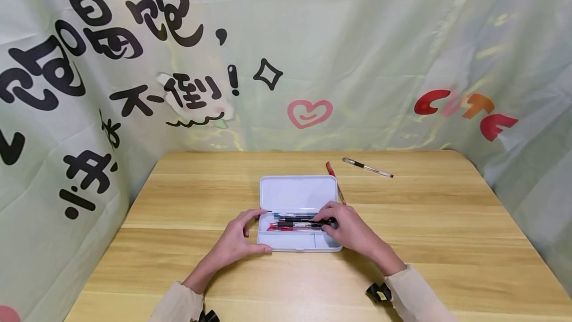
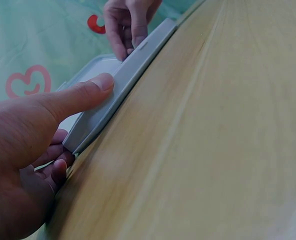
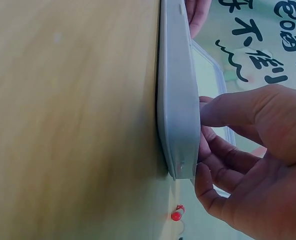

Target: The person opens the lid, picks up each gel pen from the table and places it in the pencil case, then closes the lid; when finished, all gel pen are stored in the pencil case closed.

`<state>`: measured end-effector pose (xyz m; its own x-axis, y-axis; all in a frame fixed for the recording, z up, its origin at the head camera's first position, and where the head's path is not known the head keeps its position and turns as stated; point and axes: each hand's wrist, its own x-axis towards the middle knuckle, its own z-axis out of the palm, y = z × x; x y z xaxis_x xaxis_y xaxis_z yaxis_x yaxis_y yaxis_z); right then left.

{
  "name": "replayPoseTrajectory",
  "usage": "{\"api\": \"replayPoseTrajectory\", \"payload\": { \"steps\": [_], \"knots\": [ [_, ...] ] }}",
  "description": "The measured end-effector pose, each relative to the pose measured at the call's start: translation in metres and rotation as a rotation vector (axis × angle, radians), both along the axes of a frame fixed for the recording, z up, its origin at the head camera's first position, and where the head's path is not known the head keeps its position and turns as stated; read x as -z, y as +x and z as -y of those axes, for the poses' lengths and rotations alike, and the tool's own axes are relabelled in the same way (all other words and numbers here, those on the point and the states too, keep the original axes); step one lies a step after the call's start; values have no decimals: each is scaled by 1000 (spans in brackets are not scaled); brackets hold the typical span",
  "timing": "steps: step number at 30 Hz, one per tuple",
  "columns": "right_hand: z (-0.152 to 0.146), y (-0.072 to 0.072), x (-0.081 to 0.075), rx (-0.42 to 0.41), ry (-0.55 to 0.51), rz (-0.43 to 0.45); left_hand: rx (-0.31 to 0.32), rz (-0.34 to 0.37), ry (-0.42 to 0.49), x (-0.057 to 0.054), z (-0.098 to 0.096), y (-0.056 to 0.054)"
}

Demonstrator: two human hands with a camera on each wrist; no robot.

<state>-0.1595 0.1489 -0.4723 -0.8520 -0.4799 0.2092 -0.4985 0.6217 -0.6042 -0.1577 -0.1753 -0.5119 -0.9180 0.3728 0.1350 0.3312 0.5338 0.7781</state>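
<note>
A white pencil case (image 1: 286, 241) lies on the table with its lid (image 1: 298, 192) raised at the back. My left hand (image 1: 234, 239) holds its left end, thumb (image 2: 95, 89) on the front wall and fingers round toward the back. Inside lie a blue-tipped pen (image 1: 286, 214), a black pen (image 1: 297, 220), a black-gripped clear pen (image 1: 290, 224) and a red pen (image 1: 279, 229). My right hand (image 1: 350, 227) reaches over the right end, its thumb and fingers pinching at a black pen among them. In the right wrist view the case wall (image 3: 180, 100) hides the pinched part.
Behind the case, at its right, a red pen (image 1: 340, 193) lies partly hidden by the lid and right hand. A clear pen with a black grip (image 1: 368, 167) lies farther back on the wooden table (image 1: 192, 188). A printed curtain (image 1: 357, 53) hangs round the table.
</note>
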Motion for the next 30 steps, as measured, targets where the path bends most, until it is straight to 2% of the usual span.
{"api": "replayPoseTrajectory", "payload": {
  "steps": [7,13,18,23,26,30],
  "knots": [
    [-4,-3,-2,-14,-45,8,2,3,2,0,1,0],
    [-15,-6,-8,31,-101,26,10,-10,9,2,1,0],
    [-32,-13,-14,114,-155,-42,11,-18,6,2,1,0],
    [-59,-27,-17,238,-173,-126,15,-28,-1,2,1,-1],
    [-77,-36,-15,314,-184,-126,18,-29,-5,3,1,-1],
    [-99,-52,-10,396,-199,-81,15,-29,2,4,0,-1]
  ]
}}
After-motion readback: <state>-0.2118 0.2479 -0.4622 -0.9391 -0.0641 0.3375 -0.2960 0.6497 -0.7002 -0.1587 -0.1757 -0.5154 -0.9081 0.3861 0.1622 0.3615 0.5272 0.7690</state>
